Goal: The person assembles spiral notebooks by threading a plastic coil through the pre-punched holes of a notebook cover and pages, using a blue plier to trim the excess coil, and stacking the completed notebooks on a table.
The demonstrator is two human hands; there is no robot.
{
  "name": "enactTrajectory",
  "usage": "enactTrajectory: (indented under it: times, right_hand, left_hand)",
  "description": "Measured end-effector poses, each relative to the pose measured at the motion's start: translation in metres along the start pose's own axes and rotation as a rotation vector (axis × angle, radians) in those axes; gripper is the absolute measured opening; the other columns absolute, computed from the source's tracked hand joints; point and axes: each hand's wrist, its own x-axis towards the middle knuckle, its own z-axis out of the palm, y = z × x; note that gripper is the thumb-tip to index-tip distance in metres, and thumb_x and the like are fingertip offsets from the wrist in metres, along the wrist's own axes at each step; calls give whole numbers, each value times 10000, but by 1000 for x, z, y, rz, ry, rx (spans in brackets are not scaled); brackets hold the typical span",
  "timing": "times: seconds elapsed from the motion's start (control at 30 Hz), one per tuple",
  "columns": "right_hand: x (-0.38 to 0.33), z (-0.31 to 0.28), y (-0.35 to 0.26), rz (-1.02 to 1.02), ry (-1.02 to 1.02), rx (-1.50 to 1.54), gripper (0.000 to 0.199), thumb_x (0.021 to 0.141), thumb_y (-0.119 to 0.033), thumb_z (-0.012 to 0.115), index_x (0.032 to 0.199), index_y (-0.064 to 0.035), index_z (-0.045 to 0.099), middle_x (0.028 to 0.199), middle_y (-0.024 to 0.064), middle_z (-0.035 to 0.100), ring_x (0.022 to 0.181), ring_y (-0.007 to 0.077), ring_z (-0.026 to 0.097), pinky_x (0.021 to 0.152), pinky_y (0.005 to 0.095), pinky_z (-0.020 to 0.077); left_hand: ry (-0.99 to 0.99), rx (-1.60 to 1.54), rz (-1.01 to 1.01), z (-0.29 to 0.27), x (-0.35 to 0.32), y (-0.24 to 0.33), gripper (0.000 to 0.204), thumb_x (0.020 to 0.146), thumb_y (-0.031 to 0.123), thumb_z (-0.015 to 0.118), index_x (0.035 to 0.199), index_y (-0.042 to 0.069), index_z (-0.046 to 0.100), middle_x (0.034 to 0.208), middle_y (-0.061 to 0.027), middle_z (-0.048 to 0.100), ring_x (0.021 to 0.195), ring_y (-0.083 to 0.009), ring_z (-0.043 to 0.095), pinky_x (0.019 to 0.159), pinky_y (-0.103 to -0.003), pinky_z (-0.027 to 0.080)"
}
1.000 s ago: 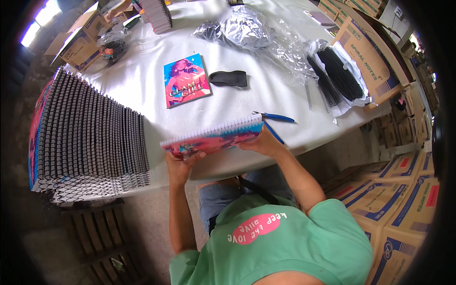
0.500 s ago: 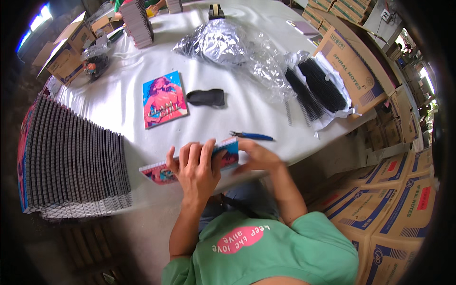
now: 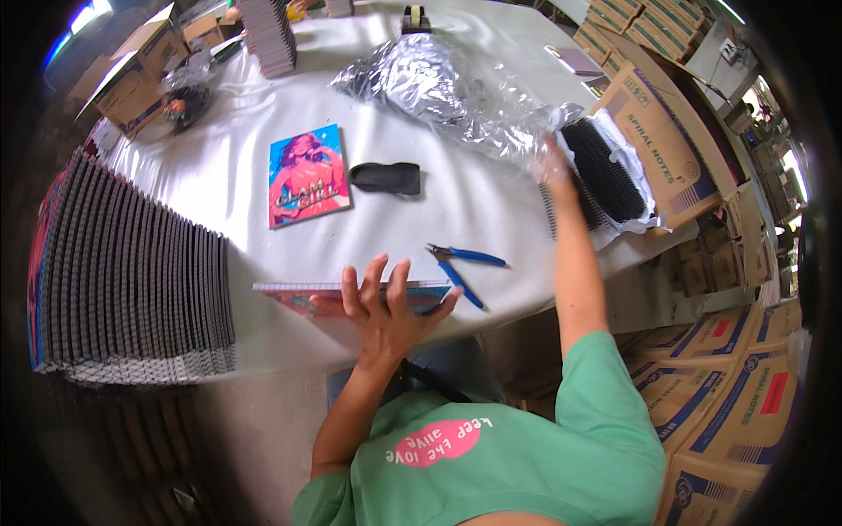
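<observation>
My left hand (image 3: 383,317) grips a notebook (image 3: 294,294) by its upper edge, thumb to one side and fingers spread over it. The notebook stands on its long side at the table's near edge, its pink and blue cover partly hidden by the hand. Stretched out to the right, my right hand (image 3: 553,164) is at the loose black spiral binding coils (image 3: 605,171), next to clear plastic wrap. It is smeared by motion, so whether it holds a coil does not show. Blue-handled cutters (image 3: 469,258) lie with handles apart just beyond the notebook.
A finished-looking notebook (image 3: 309,178) lies flat mid-table beside a black strap-like piece (image 3: 386,178). Many bound notebooks (image 3: 140,272) stand in a row at left. Crumpled plastic (image 3: 421,79), a tape dispenser (image 3: 416,19) and a carton (image 3: 658,140) sit farther off.
My right hand has left the notebook and reached out right to the black coils. My left hand keeps the notebook, now more level. Both cutter handles have come into sight.
</observation>
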Motion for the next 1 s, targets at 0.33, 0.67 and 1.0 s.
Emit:
enactTrajectory:
  times: [0.33, 0.67, 1.0]
  right_hand:
    - [-149, -138, -65, -195, -274, 1090, 289, 866, -181, 545, 1127, -61, 582, 719, -21, 496, 514, -5, 318, 430, 157, 268]
    - [-209, -101, -139, -489, -216, 798, 299, 755, 25, 657, 1021, -110, 681, 818, 62, 590, 710, 128, 576, 627, 249, 467]
    - [-200, -82, -139, -548, -435, 1067, 213, 796, 32, 617, 983, -54, 671, 855, 52, 614, 745, 99, 568, 639, 237, 461]
  left_hand:
    - [44, -102, 51, 2, -1, -1, 459, 642, 375, 732, 1003, 153, 554, 975, -44, 517, 1194, -320, 372, 1039, -624, -24]
    - [-7, -96, 72, -4, -4, -4, 487, 748, 474, 665, 1101, 146, 595, 902, -21, 506, 1132, -254, 435, 1053, -603, -36]
    - [-42, -117, 54, -10, -2, -7, 353, 802, 360, 623, 1102, 173, 617, 870, 0, 493, 1053, -198, 493, 1058, -598, -42]
